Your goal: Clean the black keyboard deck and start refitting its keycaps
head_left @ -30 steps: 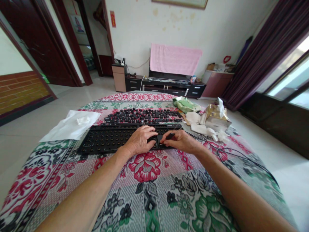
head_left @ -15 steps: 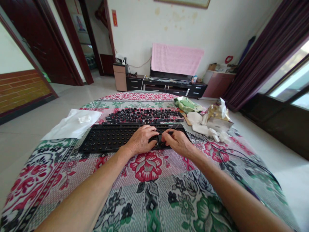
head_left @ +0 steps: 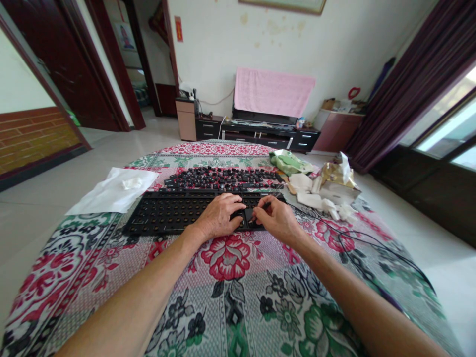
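Note:
A black keyboard (head_left: 167,210) with its keycaps off lies across the table in front of me. My left hand (head_left: 223,212) rests on its right half, fingers spread and thumb apart, holding nothing I can see. To the right, my right hand (head_left: 274,213) is closed in a pinch over the number pad end. Between its fingers is a slim dark-handled tool (head_left: 266,205), with a thin shaft pointing up and away; its exact kind is too small to make out. Behind the keyboard spreads a heap of loose black keycaps (head_left: 223,177).
A white sheet (head_left: 107,193) with a crumpled tissue (head_left: 132,184) lies at the left. Right of the keycaps are a green packet (head_left: 290,162), a tissue box (head_left: 338,186) and used tissues (head_left: 305,191). A black cable (head_left: 364,235) runs over the flowered tablecloth (head_left: 230,282).
My right hand has lifted slightly and turned, so the tool shows more between its fingers. My left hand stays in place on the keyboard.

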